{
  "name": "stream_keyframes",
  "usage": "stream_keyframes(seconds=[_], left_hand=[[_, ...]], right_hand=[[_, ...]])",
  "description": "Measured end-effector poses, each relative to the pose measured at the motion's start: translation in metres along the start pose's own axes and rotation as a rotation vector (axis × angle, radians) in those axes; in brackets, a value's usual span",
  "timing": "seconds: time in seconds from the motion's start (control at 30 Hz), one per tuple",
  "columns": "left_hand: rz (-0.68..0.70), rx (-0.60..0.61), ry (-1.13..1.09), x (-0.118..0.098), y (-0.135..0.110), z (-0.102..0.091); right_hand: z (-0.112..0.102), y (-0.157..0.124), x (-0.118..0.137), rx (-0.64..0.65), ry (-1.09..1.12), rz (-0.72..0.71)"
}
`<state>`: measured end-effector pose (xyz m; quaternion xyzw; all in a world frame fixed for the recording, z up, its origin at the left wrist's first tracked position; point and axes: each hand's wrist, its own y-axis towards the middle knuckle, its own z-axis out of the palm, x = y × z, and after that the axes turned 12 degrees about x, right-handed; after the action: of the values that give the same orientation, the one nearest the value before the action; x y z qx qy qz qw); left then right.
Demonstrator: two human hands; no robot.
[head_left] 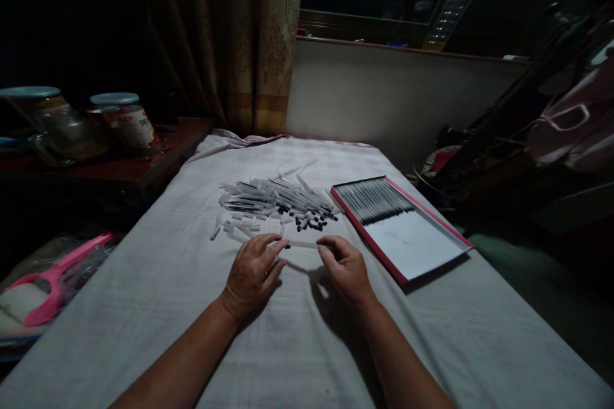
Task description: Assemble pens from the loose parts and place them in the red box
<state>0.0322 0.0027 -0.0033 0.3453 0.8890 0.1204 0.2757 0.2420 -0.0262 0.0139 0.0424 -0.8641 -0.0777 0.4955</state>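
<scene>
A pale translucent pen barrel spans the gap between my two hands, held nearly level above the cloth. My left hand is closed in a pinch at its left end, where a small black piece shows at the fingertips. Thumb and fingers of my right hand pinch the right end. Just beyond lies a loose heap of pen parts, with clear barrels, dark refills and caps. Several small black plugs are scattered at its near edge.
To the right, a shallow red-edged box holds a row of assembled pens at its far end. Lidded jars stand on a dark wooden surface at left, above pink scissors-like handles. A bottle leans on the windowsill.
</scene>
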Motion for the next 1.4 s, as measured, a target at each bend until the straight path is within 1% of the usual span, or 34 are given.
stream_keyframes(seconds=[0.07,0.17,0.23,0.3,0.33,0.37,0.43,0.47,0.53,0.57,0.63,0.8,0.97,1.07,1.27,1.4], left_hand=[[0.069,0.027,0.088,-0.002,-0.002,0.0],[0.119,0.13,0.115,0.001,-0.006,-0.001],[0.089,0.172,0.108,0.007,-0.011,-0.004],[0.01,0.154,0.087,0.015,-0.017,-0.008],[-0.044,0.131,0.071,0.019,-0.019,-0.01],[-0.096,0.111,0.056,0.022,-0.02,-0.011],[-0.194,0.111,0.045,0.026,-0.021,-0.012],[-0.226,0.127,0.05,0.027,-0.021,-0.012],[-0.252,0.174,0.074,0.026,-0.019,-0.011],[-0.252,0.194,0.087,0.025,-0.018,-0.011],[-0.244,0.214,0.106,0.024,-0.017,-0.01],[-0.22,0.232,0.108,0.024,-0.017,-0.011],[-0.229,0.234,0.083,0.024,-0.017,-0.01],[-0.21,0.206,0.063,0.024,-0.017,-0.01],[-0.164,0.123,0.077,0.024,-0.017,-0.011],[-0.122,0.078,0.079,0.025,-0.017,-0.01]], right_hand=[[0.006,-0.002,0.005,0.087,0.112,-0.019],[0.012,-0.002,0.01,0.23,0.227,-0.021],[0.011,0.003,0.008,0.31,0.267,-0.025],[0.004,0.013,0.001,0.346,0.212,-0.028],[0.0,0.019,-0.003,0.323,0.129,-0.015],[-0.005,0.026,-0.008,0.273,0.007,0.013],[-0.016,0.042,-0.016,0.139,-0.31,0.118],[-0.021,0.05,-0.019,0.099,-0.468,0.183],[-0.027,0.063,-0.022,0.099,-0.721,0.299],[-0.029,0.069,-0.022,0.126,-0.808,0.34],[-0.029,0.078,-0.02,0.182,-0.91,0.389],[-0.023,0.092,-0.017,0.252,-0.965,0.399],[-0.023,0.095,-0.023,0.278,-0.955,0.386],[-0.023,0.094,-0.024,0.286,-0.952,0.376],[-0.017,0.085,-0.018,0.24,-0.988,0.412],[-0.016,0.077,-0.019,0.252,-0.981,0.406]])
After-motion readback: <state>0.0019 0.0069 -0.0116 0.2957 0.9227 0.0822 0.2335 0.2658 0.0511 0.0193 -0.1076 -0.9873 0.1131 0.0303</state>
